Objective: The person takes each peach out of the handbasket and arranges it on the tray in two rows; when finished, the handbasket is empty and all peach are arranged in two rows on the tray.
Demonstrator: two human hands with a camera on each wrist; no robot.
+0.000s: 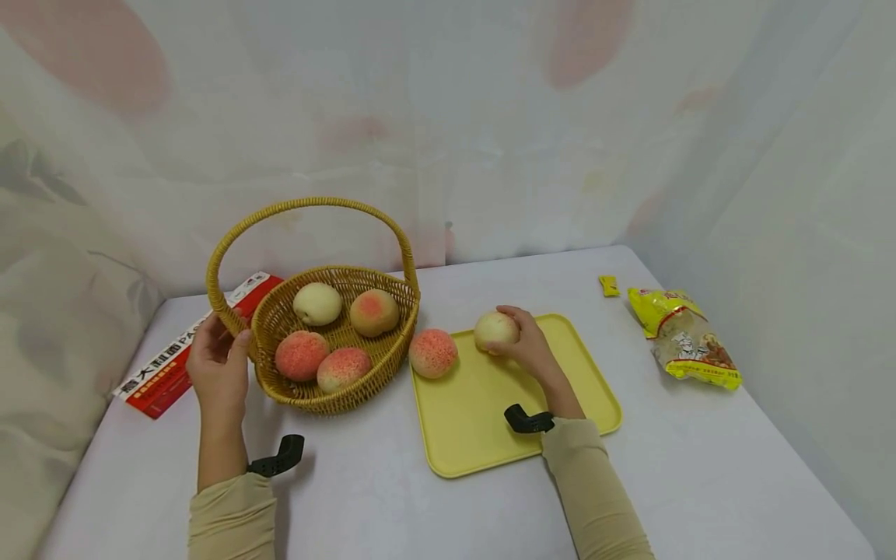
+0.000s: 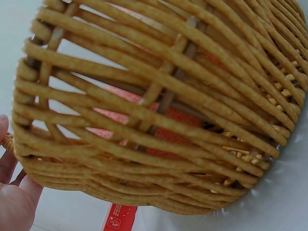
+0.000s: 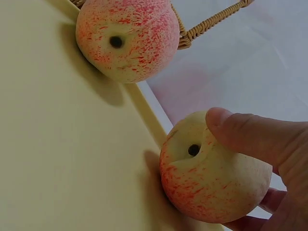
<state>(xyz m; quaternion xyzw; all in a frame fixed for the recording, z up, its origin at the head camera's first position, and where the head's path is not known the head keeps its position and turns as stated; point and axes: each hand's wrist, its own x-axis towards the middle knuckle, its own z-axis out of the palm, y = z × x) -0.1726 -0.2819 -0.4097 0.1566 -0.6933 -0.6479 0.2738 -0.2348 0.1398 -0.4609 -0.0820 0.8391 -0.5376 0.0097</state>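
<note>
My left hand (image 1: 220, 358) grips the wicker basket (image 1: 381, 381) at the left foot of its tall arched handle (image 1: 311, 202). Inside the basket lie several peaches: a pale one (image 1: 318, 303), a tan one with a red blush (image 1: 374, 313), and red-speckled ones (image 1: 302, 355) in front. With thumb and fingers curled round it, my right hand (image 1: 528, 346) holds a pale peach (image 3: 216, 178) over the back edge of the yellow tray (image 1: 483, 424). A red-speckled peach (image 1: 433, 354) rests at the tray's back left corner, beside the basket.
Behind and left of the basket lies a red and white pasta box (image 1: 157, 385), partly hidden by the basket and left hand. A yellow and clear food bag (image 1: 689, 342) lies at the right, with a small yellow packet (image 1: 609, 285) behind it. White cloth hangs behind the table.
</note>
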